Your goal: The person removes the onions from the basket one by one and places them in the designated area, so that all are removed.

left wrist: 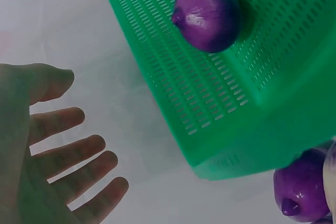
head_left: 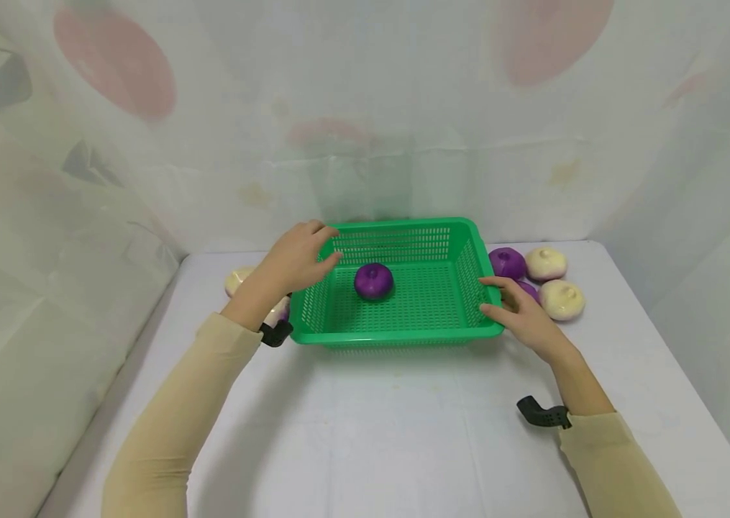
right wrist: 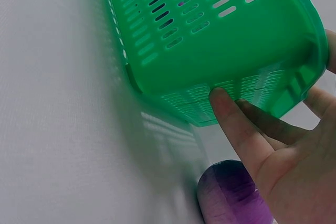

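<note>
A green plastic basket (head_left: 397, 336) with slotted walls is in the middle of the head view, and a purple onion (head_left: 374, 281) lies inside on its floor. At the basket's right end, my right hand (head_left: 526, 316) holds the rim, its fingers spread over the edge and against the outer wall in the right wrist view. Close to the left rim is my left hand (head_left: 300, 259), fingers loosely extended and holding nothing. The left wrist view shows a gap between that hand (left wrist: 68, 145) and the basket wall (left wrist: 184, 87).
To the right of the basket, purple onions (head_left: 508, 263) and cream-coloured turnips (head_left: 562, 300) sit in a cluster. Other cream and purple turnips (head_left: 235, 280) are partly hidden behind my left wrist. A white-covered table (head_left: 390, 446) meets a printed curtain (head_left: 365, 93) at the back.
</note>
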A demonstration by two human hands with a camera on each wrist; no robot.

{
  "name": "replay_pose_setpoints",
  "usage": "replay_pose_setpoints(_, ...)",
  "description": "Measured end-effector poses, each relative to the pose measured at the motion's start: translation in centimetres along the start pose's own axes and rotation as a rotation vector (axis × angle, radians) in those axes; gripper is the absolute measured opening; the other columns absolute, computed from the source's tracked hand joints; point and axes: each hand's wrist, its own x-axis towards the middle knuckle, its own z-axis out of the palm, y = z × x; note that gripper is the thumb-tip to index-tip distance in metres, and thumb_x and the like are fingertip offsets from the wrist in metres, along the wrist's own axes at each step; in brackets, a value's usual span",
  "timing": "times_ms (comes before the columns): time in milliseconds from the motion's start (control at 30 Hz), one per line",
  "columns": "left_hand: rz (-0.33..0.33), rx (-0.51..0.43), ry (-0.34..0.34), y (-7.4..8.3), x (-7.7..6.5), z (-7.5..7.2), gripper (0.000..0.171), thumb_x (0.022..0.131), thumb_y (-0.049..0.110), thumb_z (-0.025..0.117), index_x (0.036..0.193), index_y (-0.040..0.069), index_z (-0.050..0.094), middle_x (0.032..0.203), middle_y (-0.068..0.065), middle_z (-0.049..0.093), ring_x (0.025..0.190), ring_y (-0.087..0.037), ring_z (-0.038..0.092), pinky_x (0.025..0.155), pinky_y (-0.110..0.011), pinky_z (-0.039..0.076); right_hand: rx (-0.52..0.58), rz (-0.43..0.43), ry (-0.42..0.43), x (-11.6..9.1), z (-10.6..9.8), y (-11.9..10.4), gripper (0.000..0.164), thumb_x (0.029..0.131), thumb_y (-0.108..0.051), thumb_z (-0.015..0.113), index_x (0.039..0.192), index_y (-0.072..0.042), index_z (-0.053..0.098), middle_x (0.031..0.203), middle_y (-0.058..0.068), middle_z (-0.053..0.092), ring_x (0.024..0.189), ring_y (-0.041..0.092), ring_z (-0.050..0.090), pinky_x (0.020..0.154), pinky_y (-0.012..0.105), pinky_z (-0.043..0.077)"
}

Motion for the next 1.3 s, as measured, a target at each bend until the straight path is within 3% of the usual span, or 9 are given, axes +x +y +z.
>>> replay_pose_setpoints(500,0.021,0.031,-0.062,1.0,3.2,0.9,0.050,0.102,0.034,0.059,0.142,0.004,0.054,0.140,-0.016,0.054,0.131,-0.035,0.050,0.108,-0.050,0.042,0.005,0.002,-0.004,0.0,0.0,0.1,0.057,0.104,-0.031,0.061,0.154,-0.014,0.038,0.158,0.019,0.036,0.146,0.040,0.031,0.112,0.060,0.031)
replay_pose_setpoints(800,0.027,0.042,-0.093,1.6,4.7,2.9,0.052,0.102,0.036,0.058,0.146,0.007,0.051,0.144,-0.016,0.049,0.131,-0.036,0.049,0.108,-0.051,0.042,-0.007,0.015,-0.006,0.0,0.0,0.2,0.058,0.104,-0.033,0.061,0.154,-0.016,0.037,0.154,0.018,0.040,0.143,0.036,0.037,0.107,0.042,0.040)
replay_pose_setpoints(1033,0.016,0.054,-0.128,1.9,5.5,4.7,0.051,0.101,0.038,0.057,0.145,0.012,0.051,0.136,-0.012,0.051,0.120,-0.032,0.051,0.098,-0.048,0.047,0.003,0.012,-0.007,-0.1,0.1,0.1,0.058,0.104,-0.034,0.061,0.153,-0.016,0.037,0.156,0.018,0.038,0.144,0.038,0.035,0.110,0.058,0.034)
replay_pose_setpoints(1300,0.014,0.083,-0.162,2.2,6.2,5.4,0.052,0.101,0.038,0.059,0.145,0.012,0.052,0.137,-0.013,0.050,0.122,-0.033,0.050,0.100,-0.050,0.045,0.004,0.008,-0.008,-0.1,0.1,0.2,0.059,0.104,-0.034,0.061,0.154,-0.015,0.036,0.156,0.019,0.038,0.144,0.038,0.035,0.110,0.058,0.033)
